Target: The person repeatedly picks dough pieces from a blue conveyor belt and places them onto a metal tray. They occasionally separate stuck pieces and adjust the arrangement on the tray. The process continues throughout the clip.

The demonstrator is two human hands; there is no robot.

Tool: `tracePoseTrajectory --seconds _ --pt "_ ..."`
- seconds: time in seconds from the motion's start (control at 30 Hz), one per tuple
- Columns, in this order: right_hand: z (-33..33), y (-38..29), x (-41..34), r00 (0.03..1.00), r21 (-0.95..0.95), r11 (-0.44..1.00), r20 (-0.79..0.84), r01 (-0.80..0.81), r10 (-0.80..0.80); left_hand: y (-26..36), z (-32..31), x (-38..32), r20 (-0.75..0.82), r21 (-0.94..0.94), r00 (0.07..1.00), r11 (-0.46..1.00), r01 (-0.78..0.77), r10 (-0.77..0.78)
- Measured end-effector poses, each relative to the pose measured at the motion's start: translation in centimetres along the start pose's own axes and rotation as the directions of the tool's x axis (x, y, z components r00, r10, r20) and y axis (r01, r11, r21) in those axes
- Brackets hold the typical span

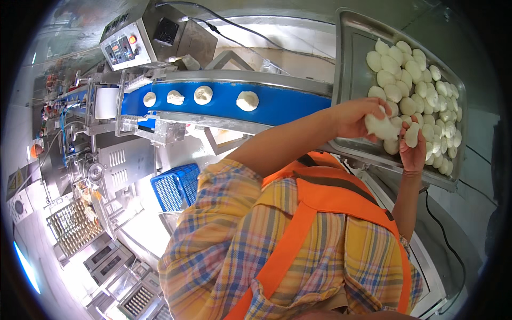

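My left hand (354,120) grips a soft, stretched piece of white dough (382,127), somewhat blurred, over the near side of a metal tray (354,145). Just right of it, my right hand (414,154) pinches a smaller dough piece (411,135) between its fingers. Both hands are close together; whether the two pieces join is hard to tell. Beneath and beyond them, many smooth, rounded dough pieces (414,70) lie in the tray, crowded and partly overlapping toward its right side. My hands hide some of them.
A blue conveyor belt (288,103) reaches the tray's left side, carrying several floury dough lumps (247,101). Metal rails (256,78) border it. A control box (128,47) with a lit orange button stands behind. A blue plastic crate (174,190) and a dangling black cable (448,244) are lower down.
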State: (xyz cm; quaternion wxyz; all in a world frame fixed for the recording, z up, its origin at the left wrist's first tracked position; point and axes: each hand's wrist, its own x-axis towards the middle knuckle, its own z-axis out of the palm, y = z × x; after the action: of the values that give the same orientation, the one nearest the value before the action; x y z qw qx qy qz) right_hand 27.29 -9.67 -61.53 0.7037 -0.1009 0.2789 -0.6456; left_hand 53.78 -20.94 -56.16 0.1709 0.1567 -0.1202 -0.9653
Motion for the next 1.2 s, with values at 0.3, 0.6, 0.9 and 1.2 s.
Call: tracePoseTrajectory --seconds 0.3,0.6,0.9,1.2 --pt "17.4 6.1 0.1 0.973 -0.773 0.621 0.219 0.132 0.067 5.8 -0.3 -18.1 -0.237 0.825 0.830 0.555 -0.102 0.505" --pt "16.8 20.9 5.1 0.802 -0.513 -0.667 0.553 0.540 0.225 2.8 -9.9 -18.2 0.058 0.682 0.863 -0.651 0.333 0.502" --pt "10.9 -1.1 -3.3 0.765 -0.924 -0.358 0.132 -0.136 -0.631 7.7 -0.4 -12.3 0.392 0.890 0.799 -0.407 -0.205 0.456" --pt "0.4 -15.7 5.3 0.719 -0.955 -0.298 0.206 -0.001 -0.663 5.8 3.7 5.5 0.389 0.892 0.864 -0.365 -0.266 0.320"
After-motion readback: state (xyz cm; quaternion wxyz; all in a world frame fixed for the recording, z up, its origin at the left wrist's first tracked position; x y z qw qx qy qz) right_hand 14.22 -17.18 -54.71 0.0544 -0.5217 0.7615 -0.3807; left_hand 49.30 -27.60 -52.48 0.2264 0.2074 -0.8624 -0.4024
